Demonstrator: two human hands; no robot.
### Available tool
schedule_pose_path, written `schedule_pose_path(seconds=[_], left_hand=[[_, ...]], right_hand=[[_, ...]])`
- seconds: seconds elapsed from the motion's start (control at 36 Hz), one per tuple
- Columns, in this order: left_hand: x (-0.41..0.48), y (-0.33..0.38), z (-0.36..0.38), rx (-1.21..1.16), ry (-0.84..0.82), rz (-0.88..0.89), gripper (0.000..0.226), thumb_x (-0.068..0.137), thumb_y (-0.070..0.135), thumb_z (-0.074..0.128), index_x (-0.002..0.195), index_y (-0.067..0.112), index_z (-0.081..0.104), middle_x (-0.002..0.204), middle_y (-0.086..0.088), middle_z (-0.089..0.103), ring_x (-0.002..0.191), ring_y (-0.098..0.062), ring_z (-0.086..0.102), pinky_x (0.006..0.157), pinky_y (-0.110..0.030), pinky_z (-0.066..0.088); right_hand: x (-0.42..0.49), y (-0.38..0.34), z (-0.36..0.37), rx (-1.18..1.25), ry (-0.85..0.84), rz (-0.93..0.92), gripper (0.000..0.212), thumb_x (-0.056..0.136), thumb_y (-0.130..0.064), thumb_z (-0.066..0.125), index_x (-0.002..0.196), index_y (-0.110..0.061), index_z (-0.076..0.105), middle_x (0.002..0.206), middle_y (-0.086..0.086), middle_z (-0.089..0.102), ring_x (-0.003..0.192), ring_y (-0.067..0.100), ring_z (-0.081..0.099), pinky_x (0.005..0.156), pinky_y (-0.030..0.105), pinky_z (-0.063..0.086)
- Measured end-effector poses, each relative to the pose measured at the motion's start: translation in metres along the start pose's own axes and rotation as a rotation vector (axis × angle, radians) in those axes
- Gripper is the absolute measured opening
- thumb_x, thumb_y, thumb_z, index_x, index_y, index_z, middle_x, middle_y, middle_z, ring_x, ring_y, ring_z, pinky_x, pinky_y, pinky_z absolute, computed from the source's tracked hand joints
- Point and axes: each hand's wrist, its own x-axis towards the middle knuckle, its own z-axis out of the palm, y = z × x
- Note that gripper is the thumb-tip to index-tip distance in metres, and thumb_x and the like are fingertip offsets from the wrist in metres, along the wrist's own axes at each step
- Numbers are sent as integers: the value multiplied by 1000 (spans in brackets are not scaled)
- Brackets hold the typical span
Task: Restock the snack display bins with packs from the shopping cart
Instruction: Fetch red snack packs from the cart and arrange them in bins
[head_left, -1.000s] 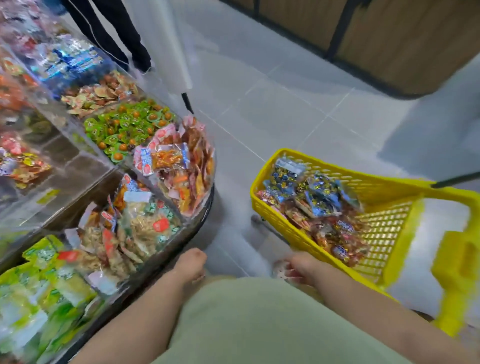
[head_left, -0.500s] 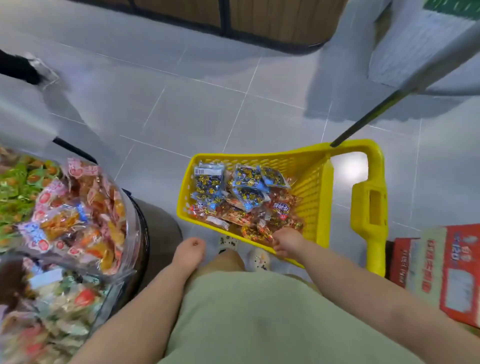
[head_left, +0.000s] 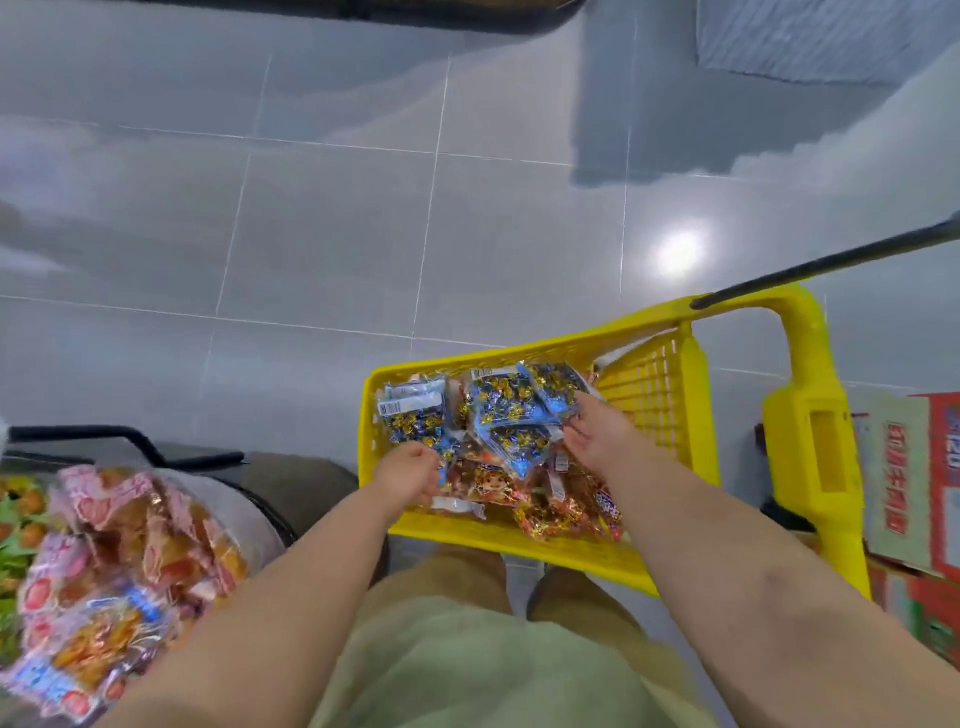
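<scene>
snack display bin (head_left: 117, 566) at far left holds pink and orange packs. left hand (head_left: 408, 475), fingers curled, sits in the yellow cart's (head_left: 519, 551) near-left corner; whether it holds anything, i cannot tell. blue packs (head_left: 501, 402) lie along the far side, right hand (head_left: 597, 436) loosely open on them.

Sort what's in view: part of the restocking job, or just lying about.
Job: yellow plastic shopping cart; blue foil snack packs; orange-red snack packs; clear display bin of pink-orange packs; left hand; right hand.
Lying about: red-and-green cardboard boxes.
</scene>
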Motion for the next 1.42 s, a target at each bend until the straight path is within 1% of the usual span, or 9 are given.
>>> schedule_pose_path(seconds=[0.17, 0.33, 0.44, 0.67, 0.78, 0.86, 1.03, 1.14, 1.42], left_hand=[[13, 9, -21, 193, -66, 13, 25, 99, 12, 41, 75, 11, 50, 74, -11, 52, 59, -20, 48, 53, -28, 38], [16, 5, -24, 212, -71, -60, 22, 99, 12, 41, 78, 15, 49, 72, -5, 49, 56, -16, 47, 51, -25, 36], [16, 12, -17, 136, -89, -100, 10, 100, 20, 44, 101, 14, 52, 84, -6, 56, 65, -15, 54, 55, -23, 45], [4, 43, -3, -266, -391, -104, 50, 91, 42, 58, 127, 8, 53, 123, -15, 60, 109, -28, 60, 86, -39, 54], [13, 35, -1, -339, -324, -89, 95, 83, 21, 73, 153, 8, 9, 157, -12, 24, 142, -28, 29, 112, -44, 29], [20, 28, -8, -420, -235, -82, 86, 83, 15, 72, 149, 5, 18, 151, -13, 35, 116, -20, 53, 89, -33, 46], [31, 0, -24, -539, -71, -124, 94, 82, 8, 74, 152, 9, 11, 157, -11, 25, 143, -28, 26, 114, -46, 23], [25, -17, -33, -547, -118, -149, 47, 87, -1, 65, 131, 8, 51, 130, -18, 60, 107, -31, 64, 89, -48, 52], [21, -30, -37, -624, -64, -135, 31, 96, 14, 56, 127, 12, 56, 118, -20, 66, 106, -37, 64, 91, -52, 51]], right_hand=[[25, -12, 14, 290, 143, 119, 30, 92, -17, 61, 119, -5, 57, 88, 6, 51, 75, 9, 49, 85, 21, 49], [30, -7, 3, 236, 125, 71, 34, 95, -5, 52, 128, 5, 47, 123, 17, 56, 112, 21, 56, 89, 28, 51], [8, -7, -14, 81, 69, 46, 42, 88, -1, 61, 128, 0, 48, 114, 15, 61, 101, 22, 62, 68, 27, 54], [-22, 15, -3, -269, -353, 81, 28, 82, -7, 70, 107, -16, 61, 112, 4, 66, 101, 18, 64, 77, 29, 56], [-18, 22, 22, -479, -407, 85, 33, 81, -17, 73, 110, -13, 59, 113, 2, 64, 109, 20, 60, 97, 38, 49], [-7, 17, 35, -386, -382, 30, 25, 86, -22, 68, 108, -14, 62, 110, 4, 65, 98, 18, 63, 84, 29, 55], [35, 0, 50, -668, 230, -415, 27, 87, -15, 62, 114, -11, 58, 114, 9, 62, 91, 17, 54, 78, 26, 42], [57, -3, 62, -978, 192, -395, 59, 80, -33, 74, 126, -3, 51, 118, 13, 60, 107, 26, 57, 83, 28, 45], [66, 14, 70, -794, 54, -269, 81, 84, -31, 71, 146, -5, 26, 145, 16, 38, 131, 33, 40, 100, 36, 39]])
